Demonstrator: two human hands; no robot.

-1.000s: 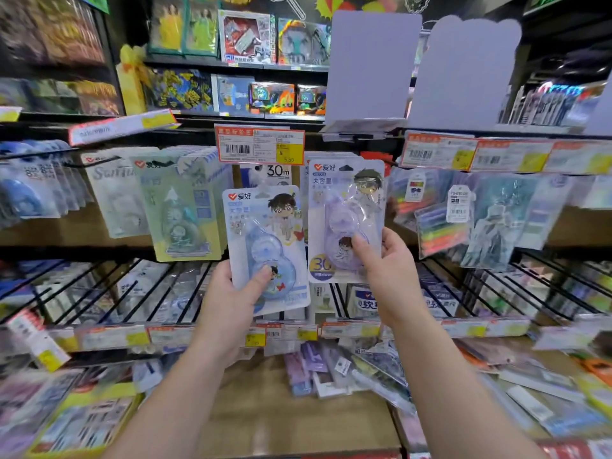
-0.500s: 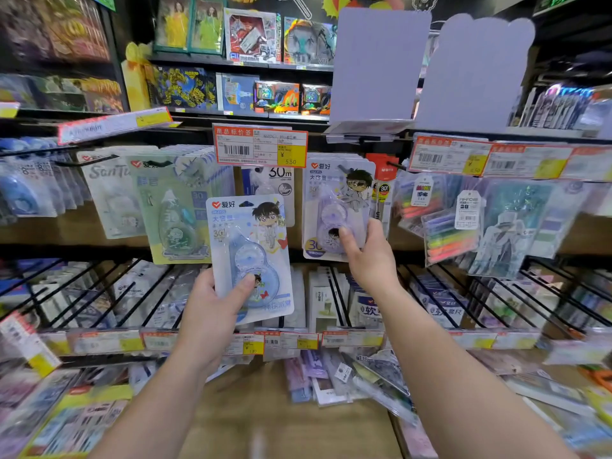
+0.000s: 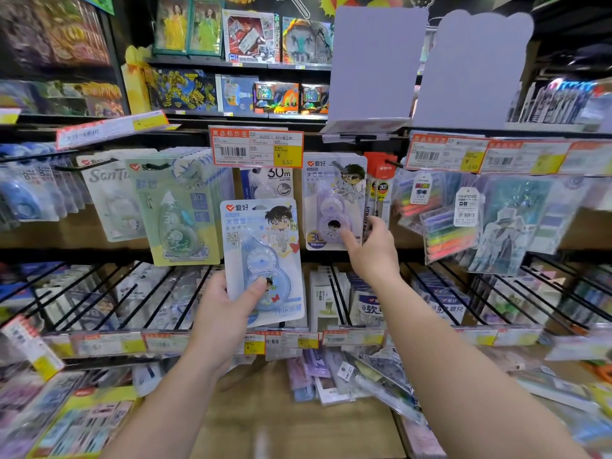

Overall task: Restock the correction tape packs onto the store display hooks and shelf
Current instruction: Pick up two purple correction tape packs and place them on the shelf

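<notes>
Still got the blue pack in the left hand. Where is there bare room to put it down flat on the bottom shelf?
The bare wood of the bottom shelf shows between the yellow-edged packs on the left and the loose purple packs on the right. Everywhere beyond those is crowded. The left hand grips the blue pack.

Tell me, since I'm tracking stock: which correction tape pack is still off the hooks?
The blue cartoon-printed correction tape pack, held in the left hand; the purple and green packs hang.
</notes>
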